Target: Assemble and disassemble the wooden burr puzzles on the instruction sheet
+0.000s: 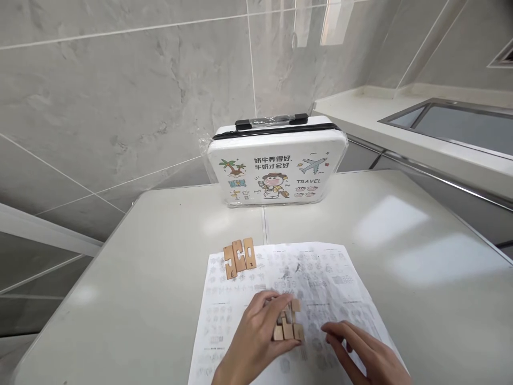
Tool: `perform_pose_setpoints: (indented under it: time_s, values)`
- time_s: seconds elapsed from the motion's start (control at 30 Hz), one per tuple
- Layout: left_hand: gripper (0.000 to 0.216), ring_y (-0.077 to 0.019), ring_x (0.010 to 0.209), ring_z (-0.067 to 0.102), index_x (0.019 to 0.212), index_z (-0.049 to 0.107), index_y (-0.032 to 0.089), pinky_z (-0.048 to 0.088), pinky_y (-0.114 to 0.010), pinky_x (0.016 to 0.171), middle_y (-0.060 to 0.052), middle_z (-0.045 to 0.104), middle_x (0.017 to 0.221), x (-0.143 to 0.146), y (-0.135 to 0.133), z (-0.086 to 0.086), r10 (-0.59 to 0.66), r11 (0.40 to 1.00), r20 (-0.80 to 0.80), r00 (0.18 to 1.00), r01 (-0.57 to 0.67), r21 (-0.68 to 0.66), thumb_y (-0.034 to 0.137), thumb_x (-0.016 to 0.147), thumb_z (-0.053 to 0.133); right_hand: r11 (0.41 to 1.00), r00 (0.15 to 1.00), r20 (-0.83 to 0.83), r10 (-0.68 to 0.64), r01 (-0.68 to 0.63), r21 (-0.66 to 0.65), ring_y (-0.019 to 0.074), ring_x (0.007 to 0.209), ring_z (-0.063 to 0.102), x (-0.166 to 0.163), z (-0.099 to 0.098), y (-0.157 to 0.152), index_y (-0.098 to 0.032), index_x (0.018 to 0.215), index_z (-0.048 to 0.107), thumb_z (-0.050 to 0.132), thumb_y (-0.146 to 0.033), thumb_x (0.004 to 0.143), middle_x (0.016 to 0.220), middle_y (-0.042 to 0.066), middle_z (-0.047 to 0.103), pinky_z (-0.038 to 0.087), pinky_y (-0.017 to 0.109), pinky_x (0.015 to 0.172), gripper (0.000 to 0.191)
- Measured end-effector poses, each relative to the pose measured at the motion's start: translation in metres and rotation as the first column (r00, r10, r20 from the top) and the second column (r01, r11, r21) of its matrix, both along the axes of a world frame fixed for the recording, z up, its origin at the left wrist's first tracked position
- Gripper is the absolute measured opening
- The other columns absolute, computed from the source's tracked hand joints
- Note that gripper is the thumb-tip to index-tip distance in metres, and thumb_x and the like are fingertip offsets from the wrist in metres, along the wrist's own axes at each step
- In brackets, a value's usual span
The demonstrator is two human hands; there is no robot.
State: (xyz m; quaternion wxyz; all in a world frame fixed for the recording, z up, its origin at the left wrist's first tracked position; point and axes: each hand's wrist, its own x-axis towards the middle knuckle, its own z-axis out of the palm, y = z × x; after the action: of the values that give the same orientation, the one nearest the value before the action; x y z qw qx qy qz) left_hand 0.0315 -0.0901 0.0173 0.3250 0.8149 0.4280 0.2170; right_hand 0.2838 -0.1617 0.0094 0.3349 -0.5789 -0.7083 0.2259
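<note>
My left hand (pixel 253 332) is curled around a small cluster of interlocked wooden puzzle pieces (pixel 287 331), thumb on the near side and fingers over the far side. The cluster is over the printed sheet, and the fingers hide part of it. To its right, apart from the pieces, my right hand (pixel 366 350) hovers with fingers bent and slightly parted, and nothing shows in it. Three notched flat wooden pieces (pixel 239 259) lie side by side at the sheet's far left corner, with handwritten marks on them.
The printed paper sheet (pixel 224 326) lies on a pale table (pixel 132 299). A white cartoon suitcase (pixel 276 152) in clear plastic wrap stands at the table's far edge. Behind it is a grey tiled wall (pixel 132 91); a counter (pixel 417 123) with a dark inset panel is at the right.
</note>
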Motion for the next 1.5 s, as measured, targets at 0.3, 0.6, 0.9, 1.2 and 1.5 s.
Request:
perform_pose_setpoints:
  time_s: [0.3,0.6,0.9,1.2,1.5]
  values:
    - [0.107,-0.0394,0.14,0.057,0.165,0.03,0.04,0.057,-0.06,0.109,-0.013,0.06,0.152,0.007,-0.002,0.0,0.0,1.0,-0.004,1.0,0.0,-0.028,0.041,0.079,0.094,0.988,0.994,-0.027,0.11,-0.112,-0.104,0.0184,0.066,0.073,-0.019,-0.02,-0.002,-0.027,0.129,0.065,0.045,-0.04,0.112,0.088,0.003,0.077,0.059,0.027,0.063,0.029]
    - [0.074,-0.0357,0.117,0.064,0.14,0.065,0.039,0.061,-0.053,0.097,-0.012,0.063,0.126,-0.011,-0.018,0.009,0.25,0.96,-0.014,0.968,-0.249,-0.13,0.042,0.073,0.097,0.983,0.988,0.045,0.148,-0.142,-0.113,0.0172,0.058,0.07,-0.031,-0.023,0.008,-0.028,0.126,0.066,0.056,-0.03,0.106,0.08,-0.001,0.073,0.052,0.024,0.055,0.023]
    - [0.083,-0.0199,0.074,0.061,0.15,0.054,0.035,0.055,-0.033,0.077,0.001,0.056,0.08,-0.016,-0.048,-0.006,0.534,0.772,0.234,0.812,-0.355,-0.528,0.057,0.078,0.089,0.988,0.965,-0.258,-0.052,0.012,-0.155,0.0171,0.061,0.072,-0.037,0.002,-0.003,-0.031,0.127,0.066,0.052,-0.055,0.109,0.087,0.002,0.077,0.057,0.023,0.056,0.033]
    - [0.078,-0.0181,0.076,0.059,0.149,0.055,0.029,0.05,-0.032,0.08,0.002,0.059,0.08,-0.008,-0.044,0.006,0.483,0.789,0.237,0.843,-0.302,-0.536,0.046,0.08,0.089,0.895,0.75,-0.653,-0.101,-0.219,-0.389,0.0192,0.065,0.064,-0.059,0.045,0.01,-0.021,0.126,0.063,0.04,-0.052,0.113,0.072,0.001,0.063,0.058,0.032,0.065,0.041]
    - [0.077,-0.0198,0.081,0.065,0.151,0.055,0.03,0.054,-0.035,0.084,-0.001,0.068,0.088,-0.01,-0.046,0.007,0.449,0.801,0.27,0.852,-0.25,-0.544,0.036,0.082,0.087,0.873,0.828,-0.553,-0.095,-0.198,-0.447,0.0231,0.093,0.075,-0.058,0.027,0.011,-0.025,0.125,0.067,0.057,-0.047,0.108,0.105,0.009,0.076,0.062,0.031,0.076,0.029]
